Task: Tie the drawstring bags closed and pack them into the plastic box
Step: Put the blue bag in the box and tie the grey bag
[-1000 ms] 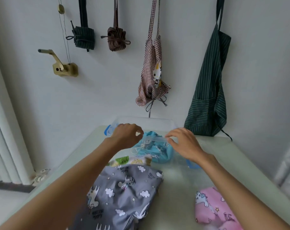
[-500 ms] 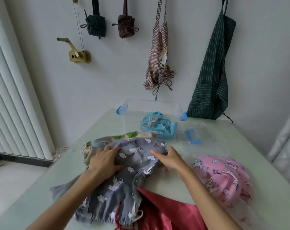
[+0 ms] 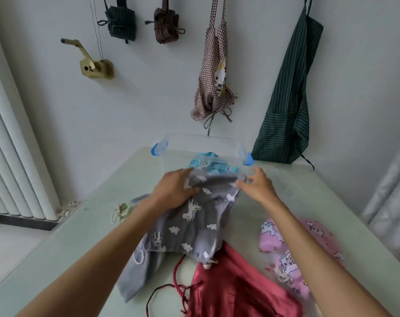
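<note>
Drawstring bags lie nearest: a red bag [image 3: 238,291] and a pink bag [image 3: 308,245] on the counter [image 3: 68,248] below the hands. Left hand [image 3: 174,193] and right hand [image 3: 258,186] each pinch the grey bag [image 3: 194,225] by its far edge. Just beyond them, a blue bag [image 3: 208,167] sits inside the plastic box [image 3: 201,147].

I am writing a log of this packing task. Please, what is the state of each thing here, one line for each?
plastic box: open, no lid on it
blue bag: inside the box
grey bag: held at its far edge, partly lifted
left hand: grips the grey bag
right hand: pinches the grey bag
red bag: on table, cord loose
pink bag: on table
</note>
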{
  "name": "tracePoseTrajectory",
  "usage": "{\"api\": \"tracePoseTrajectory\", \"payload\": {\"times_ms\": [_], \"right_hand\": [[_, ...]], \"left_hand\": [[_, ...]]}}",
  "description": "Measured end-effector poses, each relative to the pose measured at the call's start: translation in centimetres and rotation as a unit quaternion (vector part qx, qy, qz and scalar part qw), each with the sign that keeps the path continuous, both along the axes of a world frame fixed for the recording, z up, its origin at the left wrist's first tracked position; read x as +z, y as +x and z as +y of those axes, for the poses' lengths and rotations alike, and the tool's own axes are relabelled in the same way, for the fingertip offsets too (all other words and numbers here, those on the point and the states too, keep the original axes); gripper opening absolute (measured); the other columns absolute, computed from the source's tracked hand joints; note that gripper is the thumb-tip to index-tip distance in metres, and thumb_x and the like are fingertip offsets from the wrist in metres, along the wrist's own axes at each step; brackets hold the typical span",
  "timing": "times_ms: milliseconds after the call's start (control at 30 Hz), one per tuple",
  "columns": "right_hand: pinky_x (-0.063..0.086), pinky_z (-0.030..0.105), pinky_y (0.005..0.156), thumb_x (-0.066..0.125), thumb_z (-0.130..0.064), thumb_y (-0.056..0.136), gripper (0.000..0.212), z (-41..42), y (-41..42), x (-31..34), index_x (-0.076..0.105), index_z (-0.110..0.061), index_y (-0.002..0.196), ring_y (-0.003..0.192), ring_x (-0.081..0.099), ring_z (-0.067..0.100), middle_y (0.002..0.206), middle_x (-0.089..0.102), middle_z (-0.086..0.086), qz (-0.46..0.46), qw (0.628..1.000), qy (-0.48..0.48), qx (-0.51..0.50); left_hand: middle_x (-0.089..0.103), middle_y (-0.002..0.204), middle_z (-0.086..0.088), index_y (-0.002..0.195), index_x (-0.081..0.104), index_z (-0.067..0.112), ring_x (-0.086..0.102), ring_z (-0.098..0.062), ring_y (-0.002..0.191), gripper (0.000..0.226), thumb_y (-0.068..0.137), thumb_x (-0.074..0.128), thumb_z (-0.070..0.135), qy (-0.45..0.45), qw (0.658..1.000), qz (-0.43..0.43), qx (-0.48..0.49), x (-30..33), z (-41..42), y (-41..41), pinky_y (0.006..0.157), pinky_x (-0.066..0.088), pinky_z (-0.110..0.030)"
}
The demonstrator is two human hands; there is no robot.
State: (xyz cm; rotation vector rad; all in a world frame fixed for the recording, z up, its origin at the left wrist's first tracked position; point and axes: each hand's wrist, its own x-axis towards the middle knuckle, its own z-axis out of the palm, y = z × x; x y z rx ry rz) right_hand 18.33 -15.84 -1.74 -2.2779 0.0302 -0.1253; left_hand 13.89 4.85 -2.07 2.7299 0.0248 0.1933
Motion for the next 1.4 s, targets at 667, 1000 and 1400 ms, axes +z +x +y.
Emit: {"api": "tracePoseTrajectory", "payload": {"times_ms": [667,1000,1400], "right_hand": [[0.038,0.011,0.071,0.073,-0.039,0.074,0.012,-0.3,-4.9,-1.9,0.071,-0.028,0.078,0.082,0.052,0.007,0.089,0.053,-0.009,-0.26,0.95,0.06,0.165],[0.041,0.027,0.064,0.073,-0.024,0.076,0.03,-2.5,-3.9,-6.1,0.06,-0.021,0.102,0.085,0.06,0.017,0.089,0.052,-0.008,-0.08,0.989,-0.126,0.007],[0.052,0.025,0.065,0.072,-0.028,0.078,0.023,-4.3,-5.5,-5.8,0.072,-0.027,0.102,0.07,0.064,0.005,0.089,0.073,-0.009,-0.041,0.984,-0.142,0.104]], "left_hand": [[0.042,0.116,0.039,0.119,0.055,0.04,0.043,0.012,0.11,0.055,0.07,0.068,0.058,0.016,0.983,-0.052,-0.173,-3.4,5.8,-5.3,0.094,0.037,-0.017],[0.054,0.047,0.019,0.074,0.066,0.025,0.047,0.006,0.046,0.017,0.09,0.062,0.031,-0.249,0.965,0.003,-0.087,-4.9,0.7,-1.9,0.053,0.039,-0.02],[0.072,0.084,0.019,0.089,0.072,0.034,0.068,-0.002,0.079,0.026,0.067,0.081,0.043,-0.046,0.999,-0.004,-0.006,-2.5,4.2,-7.0,0.075,0.054,-0.024]]}}
